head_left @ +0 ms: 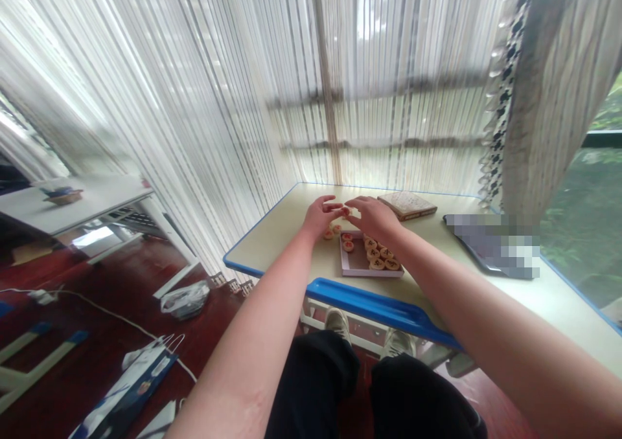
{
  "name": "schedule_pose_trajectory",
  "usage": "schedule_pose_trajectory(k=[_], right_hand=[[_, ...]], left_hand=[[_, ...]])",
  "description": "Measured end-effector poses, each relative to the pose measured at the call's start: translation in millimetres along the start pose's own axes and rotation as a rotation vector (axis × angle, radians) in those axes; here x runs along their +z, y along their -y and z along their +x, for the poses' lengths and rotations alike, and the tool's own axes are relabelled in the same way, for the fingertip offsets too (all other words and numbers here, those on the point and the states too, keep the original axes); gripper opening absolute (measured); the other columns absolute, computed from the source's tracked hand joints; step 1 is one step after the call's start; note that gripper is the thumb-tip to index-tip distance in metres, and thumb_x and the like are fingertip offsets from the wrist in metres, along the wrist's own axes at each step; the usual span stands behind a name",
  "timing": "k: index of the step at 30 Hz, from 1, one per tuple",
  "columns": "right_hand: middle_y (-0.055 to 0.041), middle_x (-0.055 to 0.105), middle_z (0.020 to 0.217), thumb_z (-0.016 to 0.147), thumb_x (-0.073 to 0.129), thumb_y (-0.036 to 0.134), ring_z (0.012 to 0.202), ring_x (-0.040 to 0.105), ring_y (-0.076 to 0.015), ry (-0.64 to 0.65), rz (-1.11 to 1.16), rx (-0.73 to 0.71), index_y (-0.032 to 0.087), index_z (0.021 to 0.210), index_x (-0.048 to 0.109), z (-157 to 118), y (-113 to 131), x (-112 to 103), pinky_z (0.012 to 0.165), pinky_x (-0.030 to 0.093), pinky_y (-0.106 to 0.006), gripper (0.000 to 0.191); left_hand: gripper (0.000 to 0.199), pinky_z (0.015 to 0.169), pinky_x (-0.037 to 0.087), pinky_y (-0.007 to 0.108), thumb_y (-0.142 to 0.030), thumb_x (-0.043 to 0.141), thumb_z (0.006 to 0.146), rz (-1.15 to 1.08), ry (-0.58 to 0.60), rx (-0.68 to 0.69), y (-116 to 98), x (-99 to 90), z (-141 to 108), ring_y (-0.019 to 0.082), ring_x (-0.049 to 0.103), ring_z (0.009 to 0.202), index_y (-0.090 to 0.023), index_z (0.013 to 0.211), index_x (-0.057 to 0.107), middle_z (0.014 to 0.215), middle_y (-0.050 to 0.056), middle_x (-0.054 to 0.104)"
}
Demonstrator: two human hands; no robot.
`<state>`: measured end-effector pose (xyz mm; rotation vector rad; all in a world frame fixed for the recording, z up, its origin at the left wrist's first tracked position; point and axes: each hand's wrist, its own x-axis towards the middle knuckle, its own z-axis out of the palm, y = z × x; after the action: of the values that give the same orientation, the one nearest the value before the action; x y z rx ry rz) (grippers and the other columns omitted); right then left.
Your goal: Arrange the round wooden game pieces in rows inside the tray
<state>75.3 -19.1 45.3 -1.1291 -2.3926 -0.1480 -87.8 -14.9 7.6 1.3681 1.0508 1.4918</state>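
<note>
Over the far side of the table, my left hand (322,216) and my right hand (375,214) meet at the fingertips. Between them is a small round Chinese chess piece (346,212), pinched by the fingers of both hands; its face is partly covered. Below my hands lies a shallow open box (360,263) with a pale rim. Pieces with dark characters (377,265) fill its right side, partly behind my right forearm. Red-marked pieces (348,246) sit at its left edge. Several more loose pieces (332,233) rest on the table beside my left wrist.
A flat patterned box (408,204) lies behind my right hand. Farther right is a dark flat pouch-like item (479,248), partly blurred out. A blue tray (374,302) edges the cream table (276,232). Bags (184,300) and a white cable are on the floor at left.
</note>
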Motion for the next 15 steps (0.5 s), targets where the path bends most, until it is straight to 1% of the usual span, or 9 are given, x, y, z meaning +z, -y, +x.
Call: schedule_pose_trajectory(k=[3,5,6,8,10,11,13,15], right_hand=[[-0.0058,0.063,0.102,0.083,0.048,0.035,0.095,0.053,-0.0209,0.008,-0.005,-0.008,0.024,0.104,0.061,0.0,2.3,-3.3,0.076,0.04,-0.029,0.027],[-0.0057,0.063,0.1,0.082,0.048,0.038,0.094,0.054,-0.0208,-0.004,0.007,0.009,0.024,0.101,0.063,0.5,0.9,-4.9,0.076,0.04,-0.03,0.027],[-0.0056,0.063,0.099,0.081,0.049,0.04,0.091,0.055,-0.0203,0.001,0.022,0.023,0.024,0.099,0.063,0.9,-0.7,-5.3,0.075,0.041,-0.029,0.028],[-0.0047,0.064,0.095,0.078,0.052,0.042,0.084,0.057,-0.0186,0.063,0.066,0.035,0.023,0.095,0.065,2.1,-5.0,-5.6,0.072,0.042,-0.028,0.028],[-0.0032,0.065,0.091,0.072,0.058,0.043,0.079,0.058,-0.0173,0.172,0.112,0.017,0.023,0.09,0.067,3.1,-9.4,-5.7,0.072,0.043,-0.027,0.028],[-0.0025,0.066,0.09,0.069,0.061,0.043,0.078,0.058,-0.0172,0.222,0.129,0.0,0.024,0.088,0.067,3.4,-11.3,-5.8,0.072,0.043,-0.027,0.028],[-0.0017,0.066,0.09,0.066,0.064,0.043,0.079,0.058,-0.0172,0.29,0.152,-0.031,0.025,0.087,0.068,3.3,-13.7,-6.1,0.073,0.044,-0.027,0.028],[-0.0012,0.065,0.091,0.066,0.064,0.042,0.079,0.058,-0.0166,0.32,0.164,-0.06,0.026,0.087,0.069,2.7,-14.4,-6.4,0.073,0.044,-0.026,0.027]], left_hand=[[0.053,0.082,0.047,0.033,-0.02,0.07,0.063,-0.012,0.029,-0.003,-6.2,1.4,-1.1,0.017,0.062,0.088,-0.013,0.112,0.049,0.104,0.013,0.064],[0.043,0.081,0.047,0.032,-0.026,0.063,0.07,0.022,-0.023,0.003,-8.9,0.4,-0.6,0.016,0.063,0.085,-0.013,0.11,0.051,0.103,0.012,0.064],[0.038,0.08,0.047,0.031,-0.029,0.057,0.075,0.06,-0.087,0.008,-9.6,-0.7,-0.1,0.015,0.063,0.082,-0.014,0.11,0.052,0.103,0.011,0.064],[0.033,0.077,0.047,0.03,-0.031,0.046,0.08,0.212,-0.267,0.008,-9.3,-4.3,1.0,0.015,0.063,0.08,-0.016,0.108,0.054,0.101,0.008,0.065],[0.031,0.077,0.046,0.029,-0.03,0.044,0.079,0.437,-0.439,-0.021,-6.8,-8.8,2.6,0.016,0.062,0.083,-0.018,0.105,0.056,0.097,0.006,0.066],[0.031,0.077,0.046,0.028,-0.03,0.044,0.078,0.544,-0.499,-0.047,-4.9,-11.0,3.8,0.017,0.062,0.085,-0.018,0.104,0.057,0.095,0.006,0.066],[0.032,0.079,0.045,0.028,-0.03,0.045,0.077,0.677,-0.572,-0.105,-0.3,-14.9,7.0,0.018,0.061,0.09,-0.019,0.103,0.057,0.095,0.006,0.066],[0.033,0.08,0.044,0.028,-0.031,0.045,0.075,0.72,-0.595,-0.138,4.4,-17.8,10.9,0.018,0.06,0.092,-0.019,0.103,0.057,0.097,0.007,0.066]])
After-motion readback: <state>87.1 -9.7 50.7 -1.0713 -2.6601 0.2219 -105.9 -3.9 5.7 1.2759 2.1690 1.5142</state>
